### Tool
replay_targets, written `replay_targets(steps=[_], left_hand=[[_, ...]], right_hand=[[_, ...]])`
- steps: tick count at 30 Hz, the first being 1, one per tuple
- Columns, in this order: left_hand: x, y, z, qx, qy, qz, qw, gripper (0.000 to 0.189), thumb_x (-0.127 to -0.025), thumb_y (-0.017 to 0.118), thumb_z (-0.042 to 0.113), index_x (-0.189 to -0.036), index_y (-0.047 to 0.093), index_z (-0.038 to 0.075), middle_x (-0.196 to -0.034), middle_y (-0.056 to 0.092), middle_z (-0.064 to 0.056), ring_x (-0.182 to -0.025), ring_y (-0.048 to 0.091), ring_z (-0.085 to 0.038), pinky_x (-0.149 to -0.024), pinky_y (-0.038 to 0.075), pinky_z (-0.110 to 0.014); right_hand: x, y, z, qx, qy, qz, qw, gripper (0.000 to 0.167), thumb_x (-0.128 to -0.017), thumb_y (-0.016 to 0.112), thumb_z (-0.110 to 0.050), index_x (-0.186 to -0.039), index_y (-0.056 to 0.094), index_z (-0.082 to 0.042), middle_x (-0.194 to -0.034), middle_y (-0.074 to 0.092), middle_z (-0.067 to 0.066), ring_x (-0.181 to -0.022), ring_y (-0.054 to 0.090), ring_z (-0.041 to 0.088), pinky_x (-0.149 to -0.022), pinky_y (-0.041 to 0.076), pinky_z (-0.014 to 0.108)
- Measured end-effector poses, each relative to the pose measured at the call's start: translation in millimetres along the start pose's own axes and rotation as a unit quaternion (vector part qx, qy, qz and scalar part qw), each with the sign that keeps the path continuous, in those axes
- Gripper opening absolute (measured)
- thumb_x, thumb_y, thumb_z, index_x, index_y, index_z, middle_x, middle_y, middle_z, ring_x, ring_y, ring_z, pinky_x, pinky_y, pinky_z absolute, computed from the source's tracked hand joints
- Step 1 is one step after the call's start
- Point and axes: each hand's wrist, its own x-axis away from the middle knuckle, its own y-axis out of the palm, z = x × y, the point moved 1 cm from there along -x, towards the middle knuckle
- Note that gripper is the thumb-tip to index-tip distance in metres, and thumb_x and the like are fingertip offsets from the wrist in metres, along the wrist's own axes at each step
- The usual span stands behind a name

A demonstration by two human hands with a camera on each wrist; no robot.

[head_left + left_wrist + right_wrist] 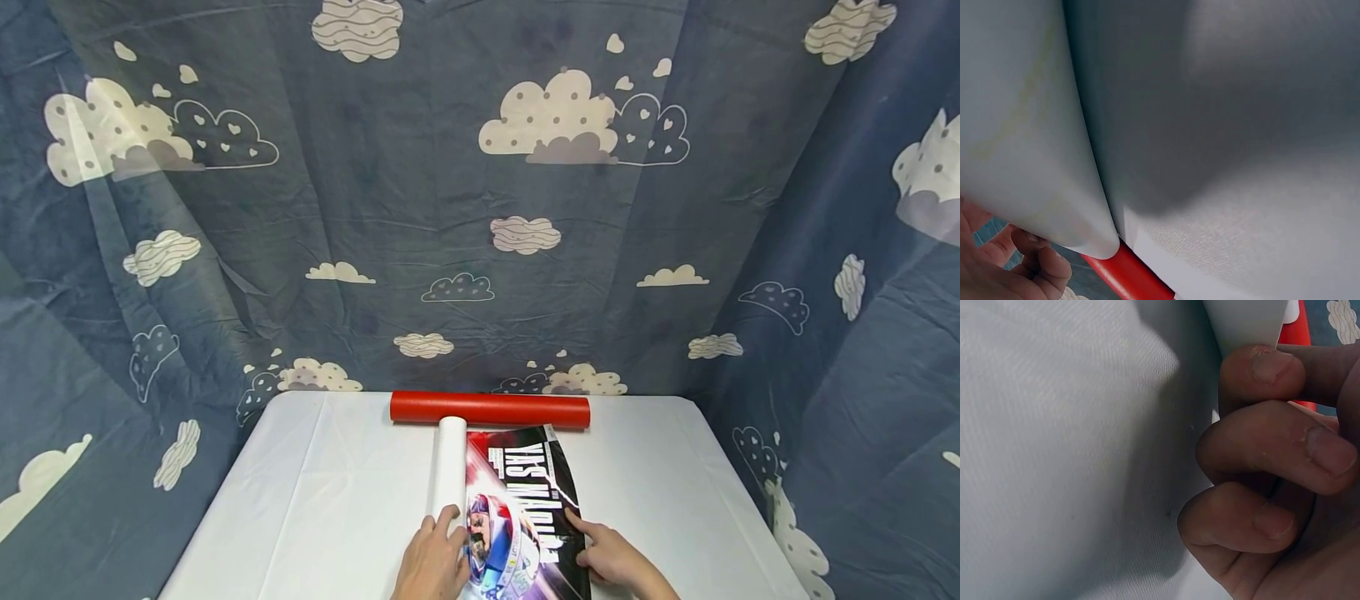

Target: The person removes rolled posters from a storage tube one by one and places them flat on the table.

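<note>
A glossy poster (525, 517) lies partly unrolled on the white table, its printed side up with a helmeted figure and large white letters on black. Its left part forms a white roll (451, 458), whose plain back fills the left of the left wrist view. My left hand (433, 557) holds this roll near its lower part, fingers bent over it. At the poster's right edge, my right hand (618, 558) pinches the sheet, index finger on top. In the right wrist view the other fingers (1260, 444) curl beneath the sheet's white underside (1247, 325).
A red tube-like roll (487, 410) lies crosswise along the far edge of the white table (337, 500), just behind the poster's far end. Dark blue fabric (420, 192) with cloud prints hangs behind and at both sides.
</note>
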Motion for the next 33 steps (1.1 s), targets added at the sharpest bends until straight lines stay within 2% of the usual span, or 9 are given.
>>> replay_targets(steps=[6,8,12,14,16,20,27,33], left_hand=[[1.4,2.6,-1.8,-0.001,0.01,0.018,0.9998,0.022,-0.074,0.083,0.028,-0.092,0.074,0.019,-0.127,0.065,-0.005,-0.081,0.05,-0.016,-0.066,0.042,-0.024],[1.5,3.0,-1.9,0.001,0.01,0.019,0.9998,0.021,-0.076,0.084,0.03,-0.092,0.074,0.019,-0.126,0.065,-0.005,-0.08,0.05,-0.016,-0.065,0.042,-0.024],[-0.4,3.4,-2.0,0.017,-0.008,-0.017,0.9997,0.025,-0.083,0.084,0.041,-0.092,0.073,0.021,-0.125,0.063,-0.006,-0.079,0.05,-0.016,-0.065,0.042,-0.025],[-1.2,3.3,-2.0,0.022,-0.018,-0.036,0.999,0.028,-0.083,0.085,0.044,-0.092,0.072,0.021,-0.126,0.062,-0.006,-0.079,0.05,-0.015,-0.065,0.043,-0.025],[-2.0,3.1,-2.1,0.021,-0.022,-0.041,0.9987,0.028,-0.081,0.087,0.042,-0.092,0.072,0.021,-0.126,0.062,-0.006,-0.08,0.05,-0.015,-0.064,0.042,-0.024],[-1.5,3.0,-2.9,0.006,-0.013,-0.016,0.9998,0.026,-0.075,0.087,0.032,-0.092,0.072,0.019,-0.126,0.062,-0.006,-0.078,0.05,-0.016,-0.062,0.039,-0.023],[0.2,3.7,-7.6,-0.013,0.002,0.023,0.9996,0.018,-0.072,0.081,0.025,-0.086,0.072,0.019,-0.125,0.063,-0.006,-0.074,0.044,-0.014,-0.06,0.034,-0.022],[2.6,4.6,-12.1,0.001,-0.02,-0.001,0.9998,0.015,-0.079,0.079,0.029,-0.087,0.07,0.02,-0.125,0.061,-0.006,-0.072,0.041,-0.012,-0.06,0.035,-0.023]], right_hand=[[7.6,-3,-4,-0.008,0.002,0.011,0.9999,0.08,-0.078,0.068,0.001,-0.156,0.051,-0.005,-0.066,0.062,0.004,-0.045,0.045,0.006,-0.047,0.039,0.019],[9.1,-4,-5,-0.008,0.012,0.013,0.9998,0.079,-0.079,0.068,0.002,-0.156,0.052,-0.007,-0.068,0.062,0.005,-0.046,0.045,0.006,-0.048,0.039,0.019],[12.4,-5,-8,-0.008,0.031,0.02,0.9993,0.079,-0.08,0.067,0.003,-0.156,0.051,-0.007,-0.084,0.069,0.011,-0.048,0.044,0.007,-0.049,0.04,0.02],[15.0,-4,-12,-0.018,0.04,0.029,0.9986,0.08,-0.078,0.069,0.004,-0.156,0.051,-0.005,-0.095,0.07,0.015,-0.05,0.042,0.01,-0.051,0.04,0.022],[17.0,-4,-13,-0.02,0.041,0.03,0.9985,0.08,-0.079,0.068,0.004,-0.156,0.049,-0.005,-0.104,0.069,0.019,-0.051,0.042,0.01,-0.052,0.041,0.023],[17.3,-5,-14,-0.025,0.049,0.029,0.9981,0.08,-0.079,0.067,0.005,-0.157,0.049,-0.005,-0.105,0.068,0.02,-0.052,0.043,0.011,-0.053,0.042,0.023],[14.4,-5,-13,-0.048,0.098,0.014,0.9939,0.079,-0.084,0.065,0.003,-0.159,0.044,-0.006,-0.108,0.065,0.02,-0.056,0.046,0.011,-0.058,0.047,0.023],[14.5,-4,-12,-0.06,0.099,0.011,0.9932,0.077,-0.085,0.064,0.004,-0.159,0.044,-0.004,-0.107,0.066,0.017,-0.055,0.045,0.01,-0.058,0.047,0.022]])
